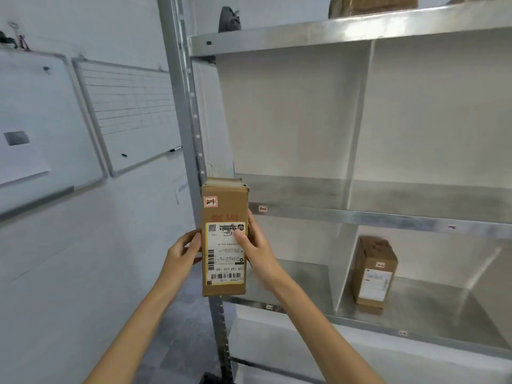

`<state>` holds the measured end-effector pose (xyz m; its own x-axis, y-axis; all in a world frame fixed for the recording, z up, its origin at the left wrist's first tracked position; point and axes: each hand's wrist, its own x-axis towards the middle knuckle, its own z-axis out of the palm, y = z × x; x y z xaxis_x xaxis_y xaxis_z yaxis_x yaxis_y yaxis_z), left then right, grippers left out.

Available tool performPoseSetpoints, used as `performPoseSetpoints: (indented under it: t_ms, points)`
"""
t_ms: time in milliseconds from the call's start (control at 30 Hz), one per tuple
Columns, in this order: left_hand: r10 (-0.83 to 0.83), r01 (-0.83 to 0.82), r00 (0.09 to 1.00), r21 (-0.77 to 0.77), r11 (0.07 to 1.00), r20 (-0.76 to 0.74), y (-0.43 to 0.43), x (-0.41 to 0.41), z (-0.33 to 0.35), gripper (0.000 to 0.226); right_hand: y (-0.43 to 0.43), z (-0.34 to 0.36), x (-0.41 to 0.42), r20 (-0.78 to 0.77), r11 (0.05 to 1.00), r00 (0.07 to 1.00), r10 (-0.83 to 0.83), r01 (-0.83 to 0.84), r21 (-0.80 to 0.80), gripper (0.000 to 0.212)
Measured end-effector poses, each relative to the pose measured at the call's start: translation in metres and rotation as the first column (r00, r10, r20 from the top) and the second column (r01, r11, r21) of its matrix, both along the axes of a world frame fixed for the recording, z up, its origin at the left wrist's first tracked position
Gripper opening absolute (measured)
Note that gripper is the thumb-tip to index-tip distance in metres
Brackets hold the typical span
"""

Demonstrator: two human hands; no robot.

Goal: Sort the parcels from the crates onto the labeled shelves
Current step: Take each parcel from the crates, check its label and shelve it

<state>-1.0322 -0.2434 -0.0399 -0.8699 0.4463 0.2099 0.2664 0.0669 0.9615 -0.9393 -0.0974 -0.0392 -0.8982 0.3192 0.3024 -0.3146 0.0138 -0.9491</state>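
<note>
Cardboard parcel (224,239) gripped by left hand (182,249); right hand (256,245).

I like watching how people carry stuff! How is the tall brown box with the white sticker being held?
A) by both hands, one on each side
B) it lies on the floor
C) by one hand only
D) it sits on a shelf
A: the left hand grips the left edge of the box and the right hand holds its right side, thumb on the label, keeping it upright in front of the rack.
</note>
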Motion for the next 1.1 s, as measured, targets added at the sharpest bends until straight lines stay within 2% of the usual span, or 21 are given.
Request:
performPoseSetpoints:
  t_ms: [333,567,767,933,1100]
  points:
    - [-0.282,0.28,0.959,0.049,0.959,0.031,0.101,0.071,0.009,0.038,0.078,0.011,0.102,0.022,0.967,0.967,-0.253,0.254,-0.01,0.064]
    - [-0.41,0.409,0.912,0.071,0.91,0.003,0.165,0.125,0.012,0.026,0.13,0.01,0.172,0.018,0.926,0.926,-0.378,0.378,-0.009,0.063]
    - [-0.416,0.414,0.909,0.067,0.908,0.023,0.206,0.173,0.002,0.022,0.167,0.003,0.222,0.04,0.92,0.92,-0.391,0.392,-0.017,0.061]
    - [-0.368,0.367,0.929,0.049,0.929,0.032,0.227,0.202,-0.009,0.012,0.191,-0.006,0.251,0.057,0.94,0.939,-0.338,0.34,-0.014,0.067]
    - [-0.291,0.288,0.954,0.047,0.956,0.076,0.228,0.22,-0.02,0.019,0.2,-0.024,0.262,0.069,0.952,0.951,-0.303,0.3,0.057,0.063]
